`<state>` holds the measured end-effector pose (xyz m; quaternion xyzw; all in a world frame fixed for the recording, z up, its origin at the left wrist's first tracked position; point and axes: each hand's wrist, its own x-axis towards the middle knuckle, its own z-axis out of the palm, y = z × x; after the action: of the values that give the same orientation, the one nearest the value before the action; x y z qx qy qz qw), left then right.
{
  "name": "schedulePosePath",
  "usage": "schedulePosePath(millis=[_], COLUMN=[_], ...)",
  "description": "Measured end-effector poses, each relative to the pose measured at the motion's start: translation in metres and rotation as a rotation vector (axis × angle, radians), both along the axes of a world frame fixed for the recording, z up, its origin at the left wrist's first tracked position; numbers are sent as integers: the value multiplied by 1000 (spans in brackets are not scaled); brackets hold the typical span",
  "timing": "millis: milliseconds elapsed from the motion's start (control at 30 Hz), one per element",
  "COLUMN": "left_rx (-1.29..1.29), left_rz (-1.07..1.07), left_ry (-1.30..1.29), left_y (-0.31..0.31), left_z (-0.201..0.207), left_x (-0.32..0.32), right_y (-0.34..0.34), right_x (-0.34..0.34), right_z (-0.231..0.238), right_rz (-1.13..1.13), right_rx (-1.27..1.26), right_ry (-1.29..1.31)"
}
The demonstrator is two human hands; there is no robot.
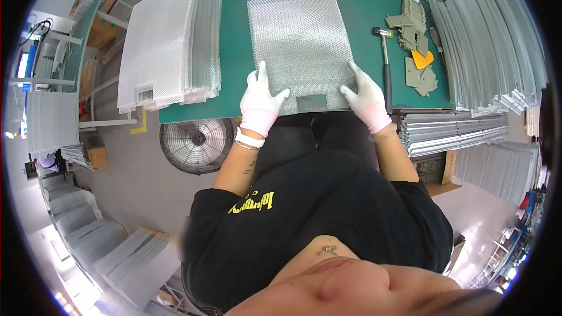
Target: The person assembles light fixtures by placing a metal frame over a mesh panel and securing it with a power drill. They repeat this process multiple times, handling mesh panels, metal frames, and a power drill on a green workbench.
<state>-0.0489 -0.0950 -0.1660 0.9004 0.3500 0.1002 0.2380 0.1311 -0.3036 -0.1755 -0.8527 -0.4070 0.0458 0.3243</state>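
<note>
A silvery expanded-mesh sheet lies flat on the green tabletop in front of me, with a small rectangular notch at its near edge. My left hand, in a white glove, rests on the sheet's left edge with thumb and fingers spread. At the opposite edge my right hand, gloved too, touches the mesh with its thumb and fingers apart. Both hands sit near the sheet's front corners, and neither is closed round anything else. Just right of my right hand lies a hammer with a dark handle.
A tall stack of mesh sheets stands at the left of the table. Small grey-green plates and an orange scraper-like piece lie at the right, beside a long row of metal frames. A floor fan stands below the left front edge.
</note>
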Motion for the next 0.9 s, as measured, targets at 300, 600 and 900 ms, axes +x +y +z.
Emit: schedulePosePath(millis=[300, 600, 900], left_rx=[-3, -98, 204], left_rz=[10, 78, -315], left_ry=[107, 216, 282], left_y=[5, 4, 32], left_z=[3, 25, 1], left_x=[3, 11, 13], right_y=[2, 12, 17], right_x=[2, 48, 232], right_z=[18, 56, 43], right_rz=[10, 191, -567], right_rx=[-154, -447, -643], right_ry=[156, 59, -277])
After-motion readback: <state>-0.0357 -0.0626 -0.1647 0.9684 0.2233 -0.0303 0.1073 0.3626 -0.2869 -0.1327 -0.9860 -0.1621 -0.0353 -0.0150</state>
